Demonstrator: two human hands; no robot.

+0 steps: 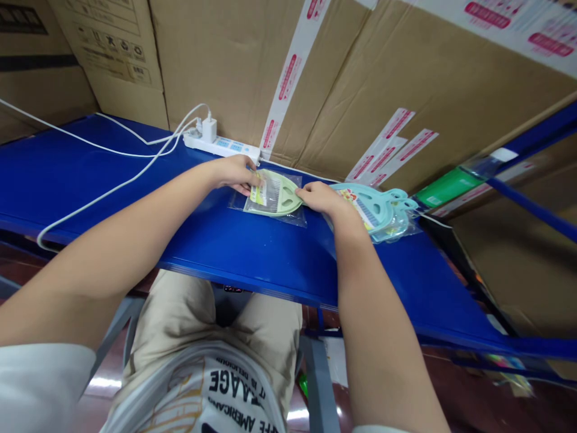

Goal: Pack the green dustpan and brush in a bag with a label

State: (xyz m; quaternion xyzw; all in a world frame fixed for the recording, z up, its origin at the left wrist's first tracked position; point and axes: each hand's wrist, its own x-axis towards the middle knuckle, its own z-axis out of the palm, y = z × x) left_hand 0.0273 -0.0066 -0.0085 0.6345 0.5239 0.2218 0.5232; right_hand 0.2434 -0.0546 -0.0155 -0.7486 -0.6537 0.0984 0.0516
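A light green plastic strainer (280,198) with slots and a yellow label lies in a clear plastic bag on the blue tabletop. My left hand (238,173) grips its left side, thumb on top by the label. At the opposite end, my right hand (316,197) pinches the narrow handle end between thumb and fingers. Just beyond that hand rest several light blue strainers (383,207) of similar shape, stacked and bagged, partly hidden by my right wrist.
A white power strip (223,144) with a plugged-in charger (209,128) sits along the back edge. White cables (130,180) loop across the left of the blue table (252,252). Large taped cardboard boxes (234,60) stand behind. A green item (448,186) lies at the right.
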